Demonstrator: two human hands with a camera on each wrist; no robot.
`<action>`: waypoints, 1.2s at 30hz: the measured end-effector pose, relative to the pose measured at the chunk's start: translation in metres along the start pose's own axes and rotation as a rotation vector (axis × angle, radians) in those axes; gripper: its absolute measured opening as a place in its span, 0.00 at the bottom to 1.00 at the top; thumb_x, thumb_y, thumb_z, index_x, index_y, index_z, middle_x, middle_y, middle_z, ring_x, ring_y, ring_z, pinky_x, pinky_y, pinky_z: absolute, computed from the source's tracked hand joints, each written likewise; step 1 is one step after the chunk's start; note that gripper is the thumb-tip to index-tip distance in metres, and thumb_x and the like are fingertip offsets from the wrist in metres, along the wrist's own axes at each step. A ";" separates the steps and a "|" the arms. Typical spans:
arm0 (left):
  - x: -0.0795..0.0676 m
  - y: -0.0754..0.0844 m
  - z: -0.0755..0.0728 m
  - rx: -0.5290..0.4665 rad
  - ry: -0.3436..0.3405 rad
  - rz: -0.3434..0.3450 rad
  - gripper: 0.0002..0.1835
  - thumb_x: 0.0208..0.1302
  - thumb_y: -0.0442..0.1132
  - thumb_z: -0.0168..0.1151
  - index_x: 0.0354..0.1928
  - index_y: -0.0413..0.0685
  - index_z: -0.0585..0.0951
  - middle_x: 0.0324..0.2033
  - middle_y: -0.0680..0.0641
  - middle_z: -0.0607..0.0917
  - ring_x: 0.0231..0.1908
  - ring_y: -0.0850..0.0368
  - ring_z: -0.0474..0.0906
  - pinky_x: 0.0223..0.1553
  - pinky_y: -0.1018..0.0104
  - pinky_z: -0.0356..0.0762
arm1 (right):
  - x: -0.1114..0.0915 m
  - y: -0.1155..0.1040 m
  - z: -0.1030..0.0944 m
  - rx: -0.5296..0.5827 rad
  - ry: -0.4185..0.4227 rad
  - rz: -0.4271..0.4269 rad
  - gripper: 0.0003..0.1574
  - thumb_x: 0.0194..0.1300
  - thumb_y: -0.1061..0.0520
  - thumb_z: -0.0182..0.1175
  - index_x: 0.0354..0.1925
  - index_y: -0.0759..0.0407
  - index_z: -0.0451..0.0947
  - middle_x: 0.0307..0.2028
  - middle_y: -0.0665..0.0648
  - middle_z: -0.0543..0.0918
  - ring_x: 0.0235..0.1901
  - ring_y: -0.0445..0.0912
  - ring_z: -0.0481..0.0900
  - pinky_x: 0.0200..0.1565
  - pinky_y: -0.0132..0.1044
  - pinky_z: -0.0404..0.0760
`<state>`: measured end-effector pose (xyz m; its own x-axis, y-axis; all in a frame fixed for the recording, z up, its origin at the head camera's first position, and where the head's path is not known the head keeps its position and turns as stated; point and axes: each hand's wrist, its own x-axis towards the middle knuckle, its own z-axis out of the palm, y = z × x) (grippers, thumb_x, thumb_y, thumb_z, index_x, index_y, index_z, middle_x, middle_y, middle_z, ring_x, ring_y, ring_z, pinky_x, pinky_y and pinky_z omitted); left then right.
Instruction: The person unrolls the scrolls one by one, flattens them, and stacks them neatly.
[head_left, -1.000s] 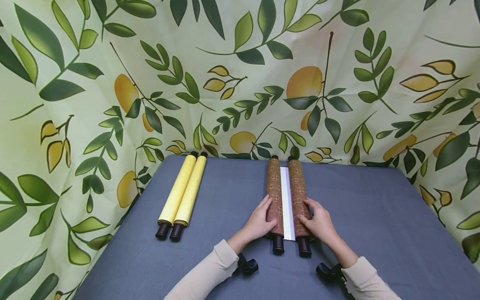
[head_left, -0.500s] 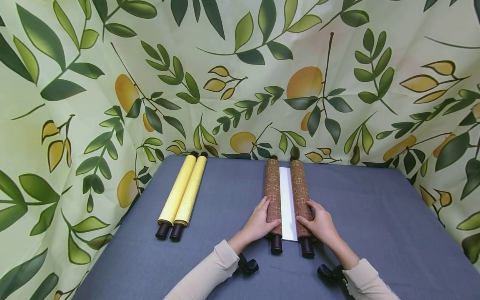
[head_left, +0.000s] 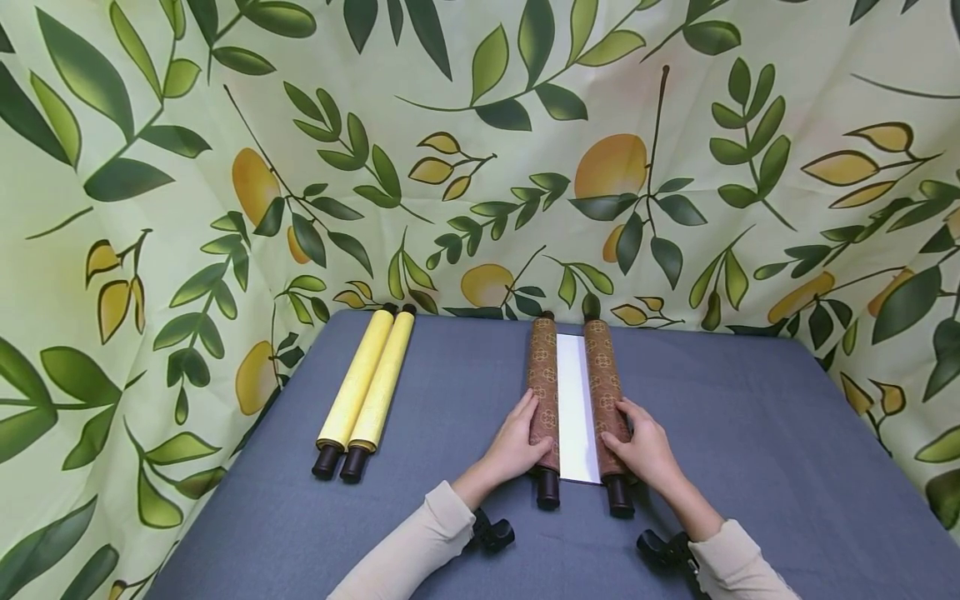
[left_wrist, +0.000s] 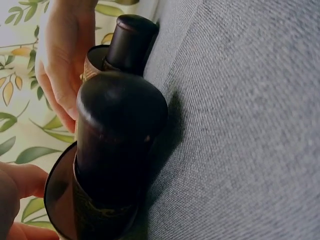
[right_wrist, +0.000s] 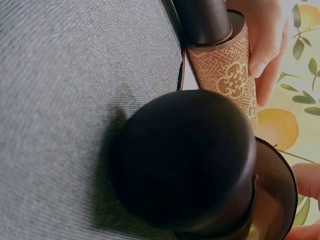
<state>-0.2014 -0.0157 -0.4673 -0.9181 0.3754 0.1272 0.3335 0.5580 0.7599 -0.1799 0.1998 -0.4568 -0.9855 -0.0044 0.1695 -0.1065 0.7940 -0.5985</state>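
Note:
A brown scroll with gold patterning lies lengthwise on the table, its left roll (head_left: 543,358) and right roll (head_left: 602,358) parted by a strip of bare white paper (head_left: 574,408). My left hand (head_left: 513,442) holds the near part of the left roll, thumb on top and fingers along the outer side. On the right roll my right hand (head_left: 642,446) has a matching grip. Dark rod ends stick out toward me; one rod end (left_wrist: 122,115) fills much of the left wrist view, another rod end (right_wrist: 185,160) much of the right wrist view.
To the left lies a yellow scroll, its two rolls (head_left: 371,383) side by side with dark rod ends. Blue-grey cloth (head_left: 465,367) covers the table. A leaf-and-fruit printed curtain (head_left: 480,167) hangs behind and at the sides. Black wrist cameras (head_left: 492,533) sit under both wrists.
The two brown rolls have moved apart, the left one leftward and the right one rightward, both hands still on them. The white paper strip between them has widened. The yellow scroll stays put.

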 end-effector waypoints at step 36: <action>-0.007 -0.006 -0.010 0.029 -0.015 -0.068 0.37 0.59 0.38 0.57 0.70 0.30 0.60 0.73 0.32 0.55 0.74 0.36 0.52 0.71 0.42 0.56 | -0.006 0.008 -0.010 -0.030 -0.041 0.023 0.37 0.60 0.60 0.61 0.62 0.78 0.64 0.64 0.80 0.65 0.62 0.73 0.66 0.60 0.62 0.70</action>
<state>-0.1993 -0.0293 -0.4666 -0.9354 0.3474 0.0663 0.2772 0.6037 0.7475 -0.1735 0.2120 -0.4545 -0.9923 -0.0109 0.1232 -0.0806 0.8123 -0.5777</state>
